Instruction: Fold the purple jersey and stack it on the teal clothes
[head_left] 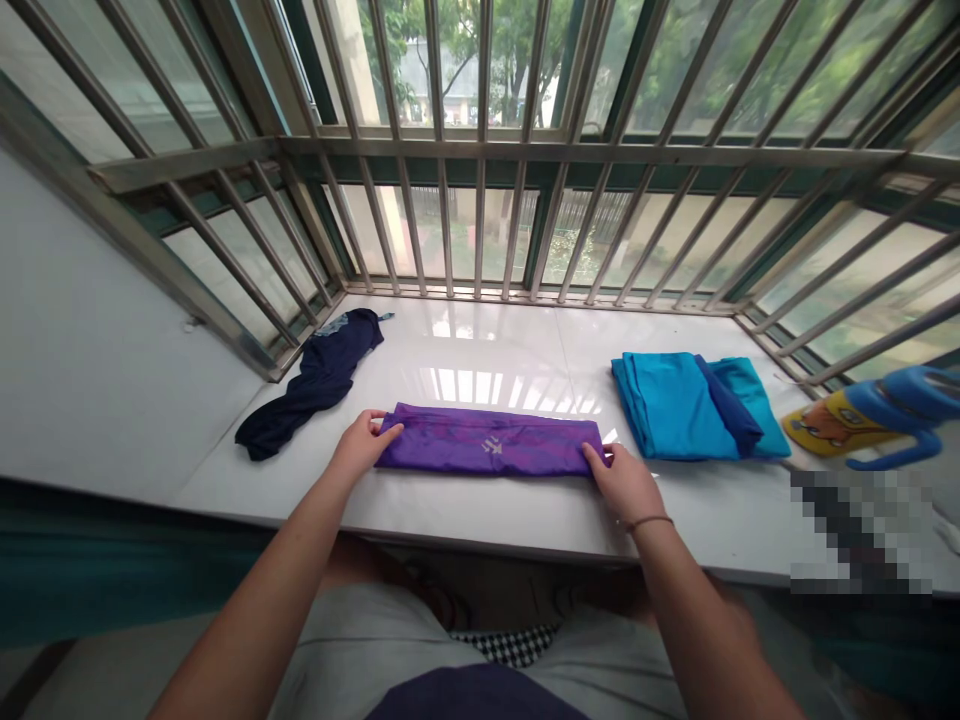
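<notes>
A purple garment (487,452), folded into a long narrow strip with a small white logo, lies on the white window ledge (495,350) in front of me. My left hand (361,444) pinches its left end between thumb and fingers. My right hand (624,482) grips its right end, and a thin band sits on that wrist. The strip lies flat between the two hands.
A crumpled dark navy garment (319,382) lies at the left by the window bars. A folded turquoise cloth (686,405) with a dark blue band rests at the right. Beyond it sits a yellow and blue toy-like object (874,415). Metal window bars (480,215) enclose the ledge.
</notes>
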